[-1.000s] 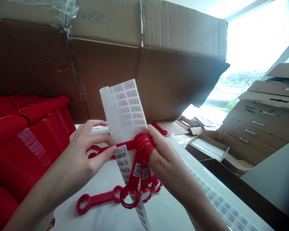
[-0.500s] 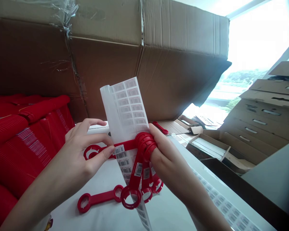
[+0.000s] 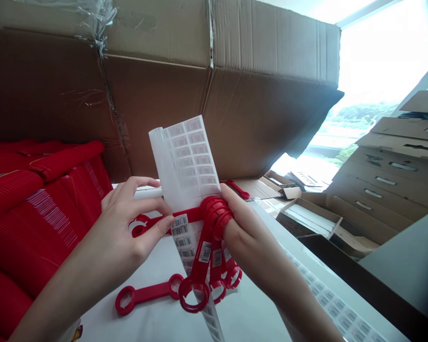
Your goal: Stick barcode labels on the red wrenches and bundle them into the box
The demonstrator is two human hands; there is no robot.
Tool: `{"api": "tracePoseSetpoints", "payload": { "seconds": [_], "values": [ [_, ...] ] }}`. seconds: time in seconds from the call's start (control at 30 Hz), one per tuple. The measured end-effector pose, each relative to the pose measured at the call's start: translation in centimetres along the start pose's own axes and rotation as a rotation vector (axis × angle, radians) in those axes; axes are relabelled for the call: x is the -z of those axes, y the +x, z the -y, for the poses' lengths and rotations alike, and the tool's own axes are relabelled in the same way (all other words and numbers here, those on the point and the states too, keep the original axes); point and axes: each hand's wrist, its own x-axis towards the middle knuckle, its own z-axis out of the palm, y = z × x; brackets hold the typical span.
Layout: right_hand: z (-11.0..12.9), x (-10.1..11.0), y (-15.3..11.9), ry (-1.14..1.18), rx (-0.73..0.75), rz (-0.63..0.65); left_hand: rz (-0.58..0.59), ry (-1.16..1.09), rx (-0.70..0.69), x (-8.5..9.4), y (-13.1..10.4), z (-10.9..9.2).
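Note:
My left hand has thumb and index finger pinched at the left edge of a small white barcode label, which lies over the handle of a red plastic ring-ended wrench. My right hand grips several red plastic wrenches by their stacked rings. Barcode labels show on the handles that hang down, while one handle points left toward my left hand. A folded strip of barcode labels stands up behind the wrenches, against my right hand, and its tail runs down to the table. Another red wrench lies below my left hand.
Red ribbed packages are piled at the left. A large cardboard box overhangs the white table. More label sheets lie at the right, beside open cartons and stacked cardboard boxes. One red wrench lies at the back.
My left hand has shifted slightly right, and the label at its fingertips now sits a little further right and higher along the handle. My right hand and its wrenches are almost still.

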Motion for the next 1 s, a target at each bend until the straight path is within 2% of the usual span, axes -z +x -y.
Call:
{"api": "tracePoseSetpoints", "payload": {
  "seconds": [0.2, 0.37, 0.47, 0.6, 0.67, 0.77, 0.87, 1.0],
  "values": [
    [-0.1, -0.1, -0.2, -0.002, 0.020, 0.000, -0.050, 0.046, -0.008, -0.7, 0.3, -0.1],
    [-0.1, -0.1, -0.2, 0.028, 0.004, -0.010, -0.109, 0.160, -0.030, -1.3, 1.3, 0.9],
    [-0.1, -0.1, 0.1, 0.069, 0.004, -0.067, -0.129, 0.195, 0.048, -1.4, 1.8, 1.4],
    [0.0, -0.5, 0.6, 0.104, 0.036, -0.154, -0.134, -0.063, 0.194, -2.3, 1.4, 0.6],
    [-0.1, -0.9, 0.7, 0.128, 0.056, -0.164, -0.175, -0.152, 0.194, -3.0, 1.1, -0.2],
    [-0.3, -1.3, 0.6, 0.140, 0.082, -0.172, -0.254, -0.116, 0.170, -3.5, 0.7, -1.0],
    [-0.4, -1.2, 0.5, 0.152, 0.079, -0.169, -0.263, -0.131, 0.139, -2.9, 0.6, -0.9],
    [-0.3, -0.5, 1.0, 0.208, 0.022, -0.149, -0.156, -0.387, 0.193, -1.0, 0.9, -0.2]
  ]
}}
